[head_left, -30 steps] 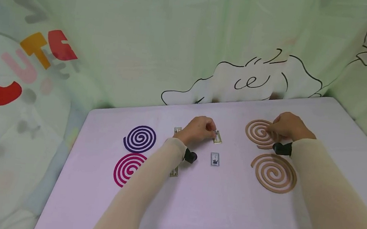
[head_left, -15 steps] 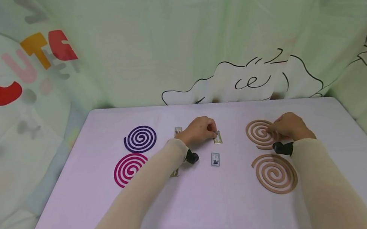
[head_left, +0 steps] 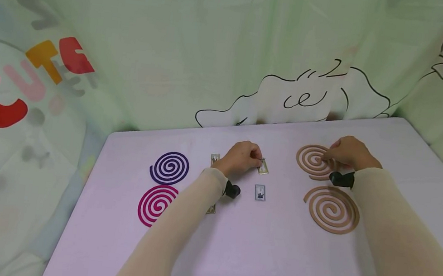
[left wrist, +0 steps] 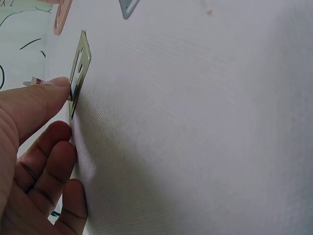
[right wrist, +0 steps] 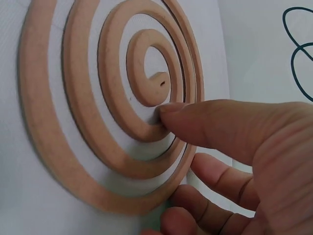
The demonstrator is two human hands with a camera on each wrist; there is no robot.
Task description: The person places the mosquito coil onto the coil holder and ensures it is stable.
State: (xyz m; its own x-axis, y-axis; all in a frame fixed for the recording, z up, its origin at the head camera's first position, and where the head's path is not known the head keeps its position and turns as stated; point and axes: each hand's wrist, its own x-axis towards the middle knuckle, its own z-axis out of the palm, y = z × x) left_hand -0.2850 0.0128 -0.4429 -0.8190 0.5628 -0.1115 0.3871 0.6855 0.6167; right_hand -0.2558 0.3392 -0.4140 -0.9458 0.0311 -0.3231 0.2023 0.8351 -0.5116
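Note:
My left hand (head_left: 242, 157) holds a small gold-coloured metal mosquito coil stand (head_left: 264, 169) on the table. In the left wrist view the thumb lies at the raised part of this stand (left wrist: 85, 61); the index finger is mostly hidden and the other fingers curl by the cloth. At the right, my right hand (head_left: 349, 152) grips the far brown mosquito coil (head_left: 298, 159). The right wrist view shows the thumb over the inner rings of the coil (right wrist: 76, 73), the other fingers curled at its outer edge. Below it lies a second brown coil (head_left: 332, 210).
A silver stand (head_left: 260, 192) lies just in front of the left hand. Two gold stands are partly covered by the left arm, one the far stand (head_left: 214, 157). A purple coil (head_left: 169, 166) and a pink coil (head_left: 158, 205) lie left on the white-covered table (head_left: 256, 260).

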